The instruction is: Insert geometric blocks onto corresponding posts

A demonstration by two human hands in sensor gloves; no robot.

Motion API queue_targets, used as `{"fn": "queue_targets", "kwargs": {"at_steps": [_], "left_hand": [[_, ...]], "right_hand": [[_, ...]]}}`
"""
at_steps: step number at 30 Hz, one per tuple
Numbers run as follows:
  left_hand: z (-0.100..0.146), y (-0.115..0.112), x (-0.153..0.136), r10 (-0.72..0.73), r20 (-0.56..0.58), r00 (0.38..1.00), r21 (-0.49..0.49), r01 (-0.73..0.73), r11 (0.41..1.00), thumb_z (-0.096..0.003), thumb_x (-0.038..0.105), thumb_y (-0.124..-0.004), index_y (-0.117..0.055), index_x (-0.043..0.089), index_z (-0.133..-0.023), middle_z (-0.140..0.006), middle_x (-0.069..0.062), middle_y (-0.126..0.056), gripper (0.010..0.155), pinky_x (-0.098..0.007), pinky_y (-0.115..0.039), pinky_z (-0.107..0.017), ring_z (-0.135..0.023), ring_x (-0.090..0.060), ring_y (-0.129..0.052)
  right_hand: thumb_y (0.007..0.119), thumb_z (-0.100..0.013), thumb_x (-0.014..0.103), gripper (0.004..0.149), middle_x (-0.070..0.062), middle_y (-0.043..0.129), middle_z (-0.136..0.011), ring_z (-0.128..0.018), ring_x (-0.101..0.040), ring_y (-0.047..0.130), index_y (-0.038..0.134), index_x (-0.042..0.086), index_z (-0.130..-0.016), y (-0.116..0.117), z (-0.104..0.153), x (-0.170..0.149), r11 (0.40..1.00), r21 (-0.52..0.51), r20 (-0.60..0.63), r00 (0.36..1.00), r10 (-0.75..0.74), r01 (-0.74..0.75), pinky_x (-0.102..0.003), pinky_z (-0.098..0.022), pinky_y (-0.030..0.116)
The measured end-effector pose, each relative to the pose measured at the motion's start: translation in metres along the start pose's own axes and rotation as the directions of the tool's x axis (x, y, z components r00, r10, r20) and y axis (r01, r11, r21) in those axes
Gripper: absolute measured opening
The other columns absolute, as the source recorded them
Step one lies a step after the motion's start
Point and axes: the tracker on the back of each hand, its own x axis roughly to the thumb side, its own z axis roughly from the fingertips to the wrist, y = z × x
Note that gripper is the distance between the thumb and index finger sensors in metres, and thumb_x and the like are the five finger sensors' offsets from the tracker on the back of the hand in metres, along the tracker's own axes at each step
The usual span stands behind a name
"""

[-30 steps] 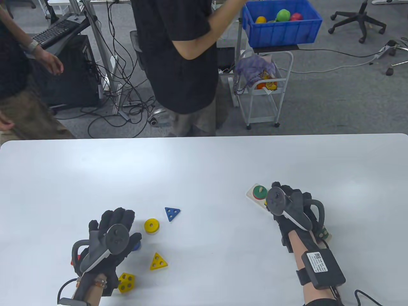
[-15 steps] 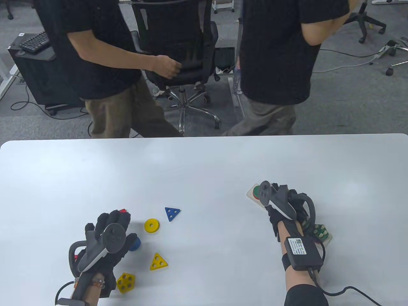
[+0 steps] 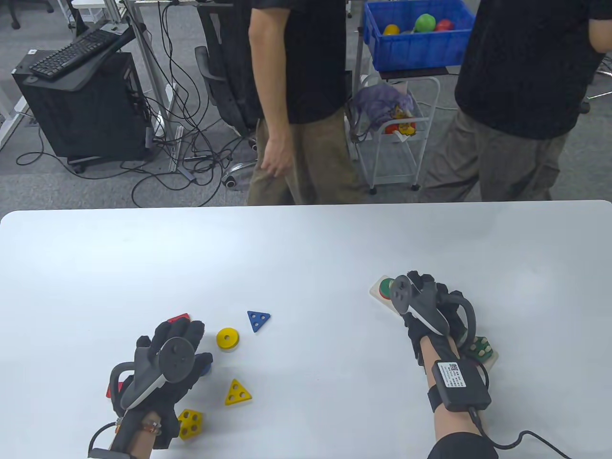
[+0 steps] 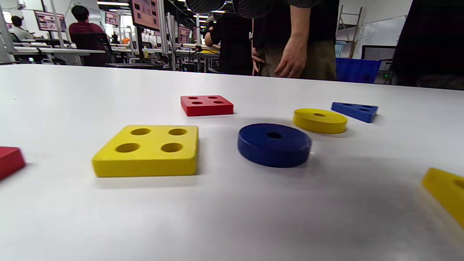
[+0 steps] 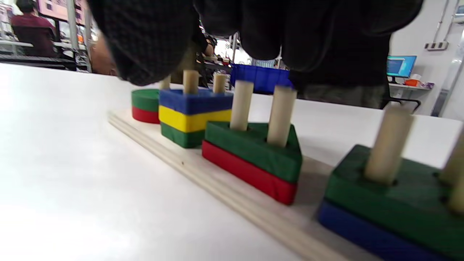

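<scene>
1. Blocks lie loose at the table's point(image 3: 306, 248) near left: a blue disc point(image 4: 274, 144) sits partly under the left hand point(image 3: 165, 363), between thumb and fingers from above, though whether it is touched I cannot tell.
2. That hand's fingers spread forward over the table, holding nothing that shows; a red square point(image 4: 206, 104) lies just past the fingertips.
3. A yellow disc point(image 3: 227, 338) and a blue triangle point(image 3: 258, 320) sit to its right; a yellow triangle point(image 3: 237, 393) and a yellow square point(image 3: 190, 423) lie nearer the person.
4. The right hand point(image 3: 430, 311) hangs over the wooden post board point(image 5: 232, 188); its fingers point(image 5: 261, 32) curl down above the posts, and whether they grip anything I cannot tell.
5. The pieces are flat, smooth, painted, and drilled with round holes; the posts are pale, bare dowels.
6. On the board: a green disc on a red one, a blue-yellow-green stack point(image 5: 194, 116), a green triangle point(image 5: 253, 148) on red, a green square point(image 5: 391, 195) on blue.
</scene>
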Motion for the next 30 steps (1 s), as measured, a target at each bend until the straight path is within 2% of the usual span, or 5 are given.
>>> {"fn": "queue_targets", "kwargs": {"at_steps": [12,16,19,24,30], "left_hand": [[0.009,-0.01,0.044,-0.06,0.185,0.981,-0.068,0.073,0.995,-0.0471,0.057,-0.074,-0.046,0.04,-0.111,-0.124,0.007,-0.049,0.072,-0.063,-0.037,-0.083,-0.118,-0.027,-0.049],[0.012,-0.016,0.057,-0.109,0.232,0.967,-0.09,0.133,0.987,-0.046,0.057,-0.075,-0.048,0.04,-0.11,-0.124,0.007,-0.051,0.072,-0.062,-0.04,-0.083,-0.117,-0.027,-0.051],[0.013,-0.02,0.063,-0.138,0.251,0.958,-0.106,0.169,0.98,-0.0447,0.057,-0.078,-0.051,0.04,-0.109,-0.123,0.008,-0.054,0.072,-0.062,-0.041,-0.083,-0.117,-0.026,-0.053],[0.015,-0.028,0.07,-0.215,0.269,0.939,-0.151,0.262,0.953,-0.0416,0.056,-0.083,-0.054,0.039,-0.108,-0.12,0.008,-0.06,0.074,-0.061,-0.044,-0.083,-0.116,-0.026,-0.056],[0.011,-0.041,0.082,-0.3,0.267,0.916,-0.157,0.348,0.924,-0.0412,0.052,-0.085,-0.061,0.04,-0.104,-0.116,0.01,-0.068,0.069,-0.057,-0.05,-0.083,-0.111,-0.023,-0.067]], "right_hand": [[0.08,-0.043,0.047,0.072,-0.018,0.064,-0.106,-0.09,-0.043,0.076,0.055,0.018,-0.103,-0.025,0.082,0.038,0.995,-0.028,0.316,0.945,-0.085,0.099,-0.07,-0.061,0.062],[0.079,-0.043,0.047,0.071,-0.019,0.065,-0.105,-0.09,-0.043,0.077,0.055,0.018,-0.103,-0.022,0.111,0.055,0.974,0.007,0.395,0.894,-0.211,0.226,-0.07,-0.06,0.063],[0.079,-0.043,0.047,0.07,-0.019,0.066,-0.105,-0.089,-0.043,0.078,0.057,0.017,-0.103,-0.013,0.119,0.061,0.967,0.009,0.419,0.877,-0.234,0.253,-0.07,-0.06,0.063],[0.078,-0.044,0.047,0.07,-0.019,0.065,-0.105,-0.089,-0.043,0.078,0.055,0.017,-0.103,-0.003,0.125,0.062,0.985,0.054,0.442,0.881,-0.169,0.162,-0.07,-0.06,0.063],[0.078,-0.044,0.047,0.07,-0.019,0.066,-0.105,-0.088,-0.043,0.078,0.056,0.017,-0.103,-0.003,0.126,0.062,0.985,0.081,0.443,0.879,-0.175,0.155,-0.07,-0.06,0.063]]}}
